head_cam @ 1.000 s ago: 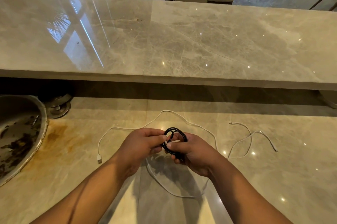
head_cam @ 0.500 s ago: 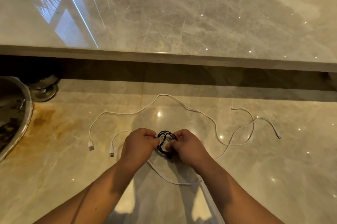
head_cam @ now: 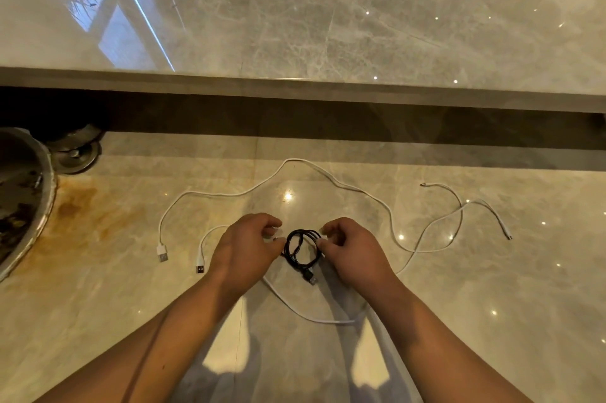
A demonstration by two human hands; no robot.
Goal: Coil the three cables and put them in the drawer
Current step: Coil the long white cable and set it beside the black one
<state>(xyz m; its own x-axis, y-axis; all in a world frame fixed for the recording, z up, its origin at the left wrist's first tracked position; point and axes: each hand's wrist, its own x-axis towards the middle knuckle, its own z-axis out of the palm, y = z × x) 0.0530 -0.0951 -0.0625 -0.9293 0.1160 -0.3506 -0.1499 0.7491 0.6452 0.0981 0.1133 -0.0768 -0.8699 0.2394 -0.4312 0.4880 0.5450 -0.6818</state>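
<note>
1. Pinching the right edge of the black cable (head_cam: 292,255), the right hand (head_cam: 352,253) has thumb and forefinger closed on the coil's strands, with its other fingers curled behind.
2. The left hand (head_cam: 244,246) sits just left of the coil with its fingers curled and their tips at the coil's left edge. I cannot tell whether they hold a strand.
3. The black cable is wound into a small ring between the two hands, low over the counter (head_cam: 492,297). Whether it rests there cannot be told. Its plug pokes out just below the grip, toward the person.
4. One white cable (head_cam: 229,194) starts at a plug well left of the left hand, arcs beyond the grip and comes down past the right hand.
5. A second white cable (head_cam: 314,320) has its plug just left of the left wrist. It goes out of sight under that hand, loops nearer the person than the grip, then runs off right.
6. Far left of the grip is a sink (head_cam: 49,202), with a rusty stain (head_cam: 82,209) beside it.
7. Beyond the grip, a raised slab (head_cam: 328,25) crosses the view.
</note>
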